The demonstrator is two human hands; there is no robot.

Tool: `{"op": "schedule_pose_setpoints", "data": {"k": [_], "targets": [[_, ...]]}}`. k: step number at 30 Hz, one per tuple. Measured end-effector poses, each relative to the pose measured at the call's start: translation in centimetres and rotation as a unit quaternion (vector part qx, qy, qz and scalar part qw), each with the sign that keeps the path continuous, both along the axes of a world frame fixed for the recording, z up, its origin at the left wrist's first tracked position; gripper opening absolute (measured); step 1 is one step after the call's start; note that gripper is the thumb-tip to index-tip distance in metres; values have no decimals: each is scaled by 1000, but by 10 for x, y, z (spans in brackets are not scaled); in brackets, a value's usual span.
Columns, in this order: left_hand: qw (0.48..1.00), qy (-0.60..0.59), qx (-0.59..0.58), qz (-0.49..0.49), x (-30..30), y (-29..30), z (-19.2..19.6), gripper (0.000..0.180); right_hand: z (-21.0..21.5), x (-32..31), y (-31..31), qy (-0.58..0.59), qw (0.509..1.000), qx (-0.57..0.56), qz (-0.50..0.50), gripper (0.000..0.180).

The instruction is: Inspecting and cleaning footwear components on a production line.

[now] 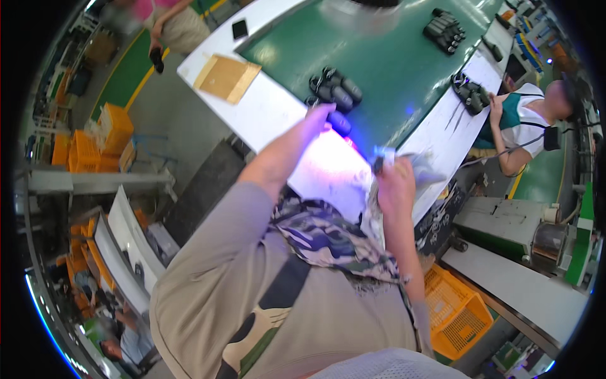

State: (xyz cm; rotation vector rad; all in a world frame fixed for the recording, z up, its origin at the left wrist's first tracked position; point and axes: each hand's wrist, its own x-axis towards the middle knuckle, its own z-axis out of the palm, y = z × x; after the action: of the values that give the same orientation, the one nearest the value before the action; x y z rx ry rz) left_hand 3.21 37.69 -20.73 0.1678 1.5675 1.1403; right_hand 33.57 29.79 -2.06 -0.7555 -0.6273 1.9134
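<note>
Dark oblong part [339, 122], black w/ a blue-lit end, sits at the near edge of the green belt [391, 69], right where belt meets the white table [265, 117]. Left hand [319, 120] reaches out to it, fingertips touching or just closing; glare makes it hard to tell if it's gripped yet. Right hand [392, 183] is clenched around a small dark tool [379, 165] plus a pale cloth or paper [423, 170], held over the table edge.

Risks, as I judge them: strong violet-white light [331, 158] washes out the work spot, so the left hand could misjudge and knock the part into the cluster of similar dark parts [334, 88] just behind. Arm is stretched far, so the grip may be weak & the part could drop off the table edge. Cloth in the right hand could snag.

Surface: long green belt w/ white side tables, more dark part groups [447, 30] further up, a brown cardboard sheet [226, 77] on the left table. Room: factory floor, orange crates [454, 312] lower right and at left, another person [524, 120] seated across the line, one more standing top left.
</note>
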Motion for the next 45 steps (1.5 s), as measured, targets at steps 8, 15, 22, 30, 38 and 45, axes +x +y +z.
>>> {"op": "schedule_pose_setpoints", "data": {"k": [8,15,22,30,38,45], "targets": [[979,160,-129,-3,48,63,41,44,-13,35,6,5,990,69,-123,21],[992,85,-83,-34,6,94,64,52,7,-13,23,-79,987,75,-122,21],[986,-21,-139,87,14,100,12,42,18,-17,16,-128,974,80,-171,21],[948,-297,119,-9,-42,45,-43,42,31,-8,-8,-113,968,8,-224,17],[890,-301,333,-82,-83,-17,126,49,-5,-19,64,-166,974,-15,-154,19],[655,521,514,-187,-90,-82,215,53,24,-97,96,-177,971,137,-79,24]]}}
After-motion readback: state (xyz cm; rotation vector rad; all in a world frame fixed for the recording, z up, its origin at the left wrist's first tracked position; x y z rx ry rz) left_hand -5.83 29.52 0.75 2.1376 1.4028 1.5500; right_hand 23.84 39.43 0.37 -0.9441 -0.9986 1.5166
